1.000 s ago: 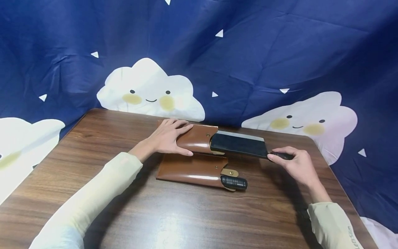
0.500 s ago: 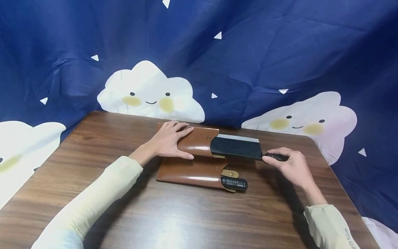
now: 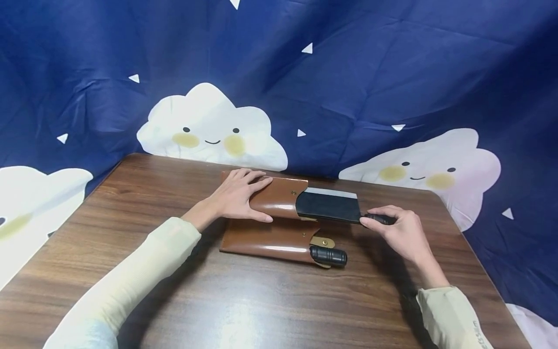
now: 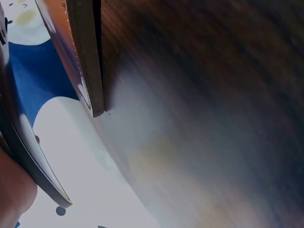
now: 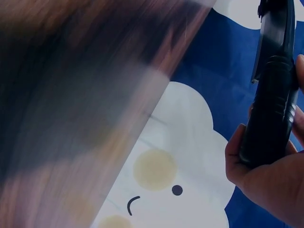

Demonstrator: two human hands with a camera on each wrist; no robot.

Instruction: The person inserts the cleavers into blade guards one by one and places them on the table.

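Observation:
My left hand [image 3: 237,196] grips a brown leather sheath [image 3: 281,196], thumb on its near side and fingers spread over the top. In the left wrist view this sheath [image 4: 28,147] shows beside the other one, with part of the hand at its edge. Out of the sheath's right mouth sticks a cleaver [image 3: 329,206] with a black blade and a silver cutting edge facing away; the front of the blade is hidden inside. My right hand [image 3: 403,235] pinches the cleaver's black ridged handle [image 5: 270,109] between thumb and fingers.
Just nearer lies a second brown sheath [image 3: 266,242] with a black handle [image 3: 329,257] poking out and a tan snap strap [image 3: 322,241]. Both are at a wooden table [image 3: 261,305]. Behind the table hangs a blue curtain [image 3: 331,72] with white clouds.
My right hand has moved left, sliding the cleaver deeper into the sheath, so less blade shows. My left hand and its sheath have hardly moved.

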